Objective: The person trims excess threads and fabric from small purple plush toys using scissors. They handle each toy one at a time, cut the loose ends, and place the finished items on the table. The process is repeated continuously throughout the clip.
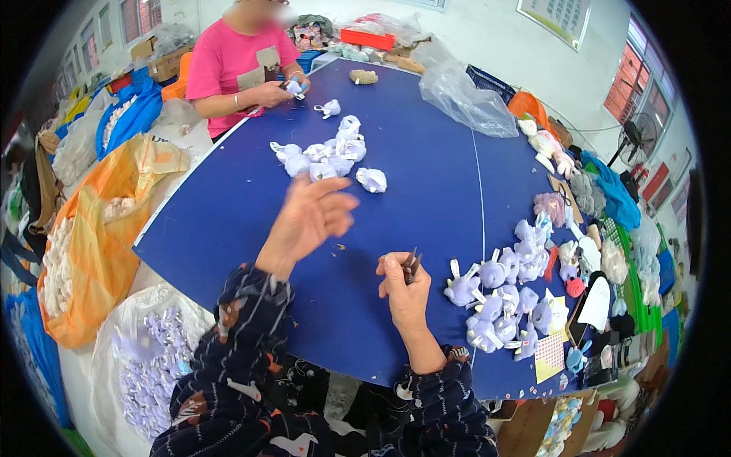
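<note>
Over the blue tabletop (426, 206), my left hand (311, 221) is raised with its fingers apart and nothing in it. Just beyond it lies a loose pile of small lavender plush pieces (335, 154), with one plush piece (371, 180) apart on the right. My right hand (407, 293) is closed around small dark snips (412, 265), whose blades point up and away from me. To its right sits a bigger group of lavender plush toys (506, 297) with small ears. At lower left, a blurred lavender shape (139, 341) is over a clear plastic bag (106, 381) full of lavender pieces.
Across the table a person in a pink shirt (232, 68) holds a plush piece (295, 89). An orange bag (91, 266) of pale pieces stands at left. Clear plastic sheeting (464, 99) lies at the far edge. A phone (576, 324) and yellow paper (550, 358) lie at right.
</note>
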`<state>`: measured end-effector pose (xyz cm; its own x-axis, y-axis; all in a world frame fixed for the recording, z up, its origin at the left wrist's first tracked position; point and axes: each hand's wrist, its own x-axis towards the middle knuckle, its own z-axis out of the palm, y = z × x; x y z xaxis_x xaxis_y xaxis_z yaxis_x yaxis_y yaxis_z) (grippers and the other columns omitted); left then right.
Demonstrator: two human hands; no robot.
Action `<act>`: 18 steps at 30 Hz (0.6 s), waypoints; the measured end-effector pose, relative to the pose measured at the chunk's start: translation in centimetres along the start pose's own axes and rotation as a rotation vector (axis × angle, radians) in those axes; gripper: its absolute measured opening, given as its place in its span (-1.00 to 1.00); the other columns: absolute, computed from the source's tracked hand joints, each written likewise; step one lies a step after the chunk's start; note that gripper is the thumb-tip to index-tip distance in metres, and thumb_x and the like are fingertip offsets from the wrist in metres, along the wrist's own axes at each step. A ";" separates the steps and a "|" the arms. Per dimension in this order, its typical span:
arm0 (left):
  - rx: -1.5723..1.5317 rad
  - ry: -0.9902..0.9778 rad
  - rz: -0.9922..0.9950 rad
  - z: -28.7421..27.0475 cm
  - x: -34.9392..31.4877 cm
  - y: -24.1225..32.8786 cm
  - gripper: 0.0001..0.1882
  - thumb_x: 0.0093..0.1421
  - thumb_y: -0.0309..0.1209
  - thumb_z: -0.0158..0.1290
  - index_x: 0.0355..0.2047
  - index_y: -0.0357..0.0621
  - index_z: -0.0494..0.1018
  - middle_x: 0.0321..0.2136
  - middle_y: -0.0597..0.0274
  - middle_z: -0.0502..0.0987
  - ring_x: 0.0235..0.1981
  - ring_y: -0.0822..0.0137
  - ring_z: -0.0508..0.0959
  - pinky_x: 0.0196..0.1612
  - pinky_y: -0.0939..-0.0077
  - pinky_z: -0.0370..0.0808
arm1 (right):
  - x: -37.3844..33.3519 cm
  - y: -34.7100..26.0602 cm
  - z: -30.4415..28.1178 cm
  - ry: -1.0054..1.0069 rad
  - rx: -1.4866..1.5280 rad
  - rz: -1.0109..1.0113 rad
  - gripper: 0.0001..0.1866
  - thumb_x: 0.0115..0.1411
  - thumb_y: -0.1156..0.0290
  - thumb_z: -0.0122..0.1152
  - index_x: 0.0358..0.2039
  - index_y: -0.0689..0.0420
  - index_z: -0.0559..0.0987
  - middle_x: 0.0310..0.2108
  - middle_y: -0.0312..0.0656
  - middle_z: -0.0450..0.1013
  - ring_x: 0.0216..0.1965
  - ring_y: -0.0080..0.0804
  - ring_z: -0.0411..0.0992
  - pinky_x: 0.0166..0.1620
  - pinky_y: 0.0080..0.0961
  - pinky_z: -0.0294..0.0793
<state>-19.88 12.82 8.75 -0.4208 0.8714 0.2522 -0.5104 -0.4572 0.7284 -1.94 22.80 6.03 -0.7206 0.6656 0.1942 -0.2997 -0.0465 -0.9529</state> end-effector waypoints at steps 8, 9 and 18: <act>1.548 0.510 0.215 -7.6 10.8 -5.8 -0.70 0.09 -0.30 0.05 -0.28 -0.30 0.45 -0.49 0.20 0.51 -0.54 0.47 0.45 -0.50 0.61 0.35 | 0.1 -0.4 0.3 0.007 -0.056 0.026 -0.73 0.12 0.25 0.15 -0.45 0.23 0.49 -0.62 -0.35 0.38 -0.71 -0.76 0.21 -0.65 -0.78 0.18; 1.430 0.491 0.034 -7.7 11.0 -6.0 -0.71 0.10 -0.30 0.04 -0.30 -0.30 0.46 -0.51 0.28 0.51 -0.54 0.52 0.44 -0.52 0.63 0.32 | 0.1 -0.6 0.2 0.025 -0.063 0.017 -0.72 0.13 0.23 0.14 -0.46 0.22 0.49 -0.64 -0.37 0.37 -0.72 -0.75 0.20 -0.65 -0.76 0.17; 0.783 0.159 0.039 0.6 0.6 -6.6 -0.86 0.12 -0.44 0.02 -0.42 -0.27 0.48 -0.52 0.31 0.50 -0.50 0.59 0.43 -0.41 0.71 0.39 | 1.8 1.5 -1.3 0.025 -0.746 -0.411 -0.59 -0.04 0.40 0.25 -0.13 0.18 0.44 -0.19 -0.07 0.36 -0.24 -0.14 0.42 -0.21 -0.38 0.43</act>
<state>-16.27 16.51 4.47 -0.5591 0.7949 0.2357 0.1569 -0.1778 0.9715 -2.91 24.89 4.61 -0.6277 0.5388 0.5618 -0.0381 0.6996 -0.7136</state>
